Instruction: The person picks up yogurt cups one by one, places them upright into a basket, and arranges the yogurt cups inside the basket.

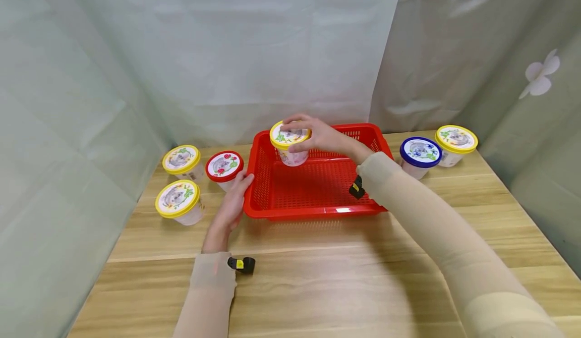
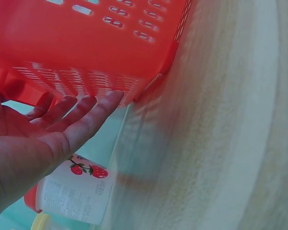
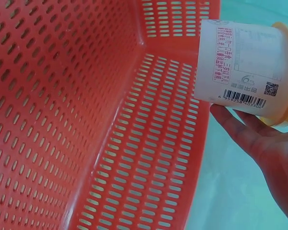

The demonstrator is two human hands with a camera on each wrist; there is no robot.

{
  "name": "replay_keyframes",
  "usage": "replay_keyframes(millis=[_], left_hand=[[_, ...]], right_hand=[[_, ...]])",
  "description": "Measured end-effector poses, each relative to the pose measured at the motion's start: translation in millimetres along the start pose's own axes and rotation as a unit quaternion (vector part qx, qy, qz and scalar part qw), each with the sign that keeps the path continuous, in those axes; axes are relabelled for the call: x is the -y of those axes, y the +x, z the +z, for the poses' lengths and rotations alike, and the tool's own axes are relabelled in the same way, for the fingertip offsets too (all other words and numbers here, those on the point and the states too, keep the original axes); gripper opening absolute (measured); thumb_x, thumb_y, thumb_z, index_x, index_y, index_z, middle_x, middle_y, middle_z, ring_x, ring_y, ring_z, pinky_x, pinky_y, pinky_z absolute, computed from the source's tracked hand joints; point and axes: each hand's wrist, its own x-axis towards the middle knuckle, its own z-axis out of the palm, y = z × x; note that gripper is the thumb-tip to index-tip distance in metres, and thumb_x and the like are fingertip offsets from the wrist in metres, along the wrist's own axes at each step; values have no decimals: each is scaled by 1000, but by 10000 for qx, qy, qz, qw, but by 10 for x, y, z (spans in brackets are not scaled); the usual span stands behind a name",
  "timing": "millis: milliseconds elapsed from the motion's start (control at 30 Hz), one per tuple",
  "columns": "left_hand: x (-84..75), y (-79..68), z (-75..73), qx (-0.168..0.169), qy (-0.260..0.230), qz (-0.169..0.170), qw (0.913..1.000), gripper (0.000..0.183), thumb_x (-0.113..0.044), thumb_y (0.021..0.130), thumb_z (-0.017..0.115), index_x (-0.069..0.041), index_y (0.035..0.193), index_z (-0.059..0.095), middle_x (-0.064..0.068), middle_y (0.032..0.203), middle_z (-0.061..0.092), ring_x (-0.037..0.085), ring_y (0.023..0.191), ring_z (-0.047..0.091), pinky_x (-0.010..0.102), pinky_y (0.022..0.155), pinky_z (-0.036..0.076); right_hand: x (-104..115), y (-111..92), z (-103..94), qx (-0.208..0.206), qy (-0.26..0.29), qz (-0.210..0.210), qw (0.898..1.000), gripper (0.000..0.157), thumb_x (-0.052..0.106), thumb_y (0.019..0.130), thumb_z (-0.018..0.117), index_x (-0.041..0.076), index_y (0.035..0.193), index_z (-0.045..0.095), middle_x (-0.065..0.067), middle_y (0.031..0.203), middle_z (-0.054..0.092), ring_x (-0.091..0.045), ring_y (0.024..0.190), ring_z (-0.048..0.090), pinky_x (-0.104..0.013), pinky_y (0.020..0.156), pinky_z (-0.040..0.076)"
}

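In my right hand (image 1: 324, 138) I hold a paper tub with a yellow lid (image 1: 294, 157) over the back left of a red plastic basket (image 1: 313, 211). The right wrist view shows this tub's white side (image 3: 245, 67) with a barcode, above the basket's slotted wall. My left hand (image 1: 233, 199) touches the basket's left side just below the rim; the left wrist view shows its fingers (image 2: 89, 120) fairly straight against the outer wall. Close beside that hand stands a red-lidded tub (image 1: 224, 166), strawberries printed on its side (image 2: 79, 191).
Two yellow-lidded tubs (image 1: 180, 159) stand at the left of the wooden table (image 1: 308, 277). Right of the basket are a blue-lidded tub (image 1: 420, 152) and another yellow-lidded tub (image 1: 456, 139). Pale curtains (image 1: 272, 50) hang behind and at both sides.
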Motion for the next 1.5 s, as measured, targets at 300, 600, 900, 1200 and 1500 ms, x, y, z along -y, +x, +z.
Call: replay_keyframes(millis=[300,600,900,1200,1500], left_hand=[[-4,-92,-76,-205,65,-52,9998,57,-39,113,36,-7,158,25,21,149,42,30,124,52,25,90,55],[-14,-106,-64,-234,163,-40,9996,57,-41,113,37,-9,159,27,20,151,42,32,128,50,26,91,55],[-56,-51,59,-146,165,-31,9998,56,-39,112,37,-9,158,28,20,150,42,32,129,49,26,92,55],[-47,-63,61,-165,110,-27,9998,55,-38,113,36,-8,157,27,20,149,42,31,126,49,24,91,54],[-46,-72,64,-106,89,5,9999,54,-39,112,37,-8,157,28,21,147,43,31,124,50,25,90,55]], right_hand=[[32,162,198,296,45,-60,9995,61,27,89,80,19,146,62,3,157,40,-22,138,38,-40,103,49],[-19,201,303,418,211,-60,9989,60,24,88,80,16,145,63,2,156,41,-22,138,39,-42,102,50],[-83,148,300,543,28,117,9985,60,27,89,81,19,145,63,2,156,40,-23,138,39,-43,106,47],[-109,143,357,639,-164,118,9978,59,29,90,80,18,145,63,2,155,42,-22,137,40,-42,108,44],[-163,160,379,712,-360,109,9968,60,31,90,80,16,146,63,2,155,43,-21,138,40,-43,112,39]])
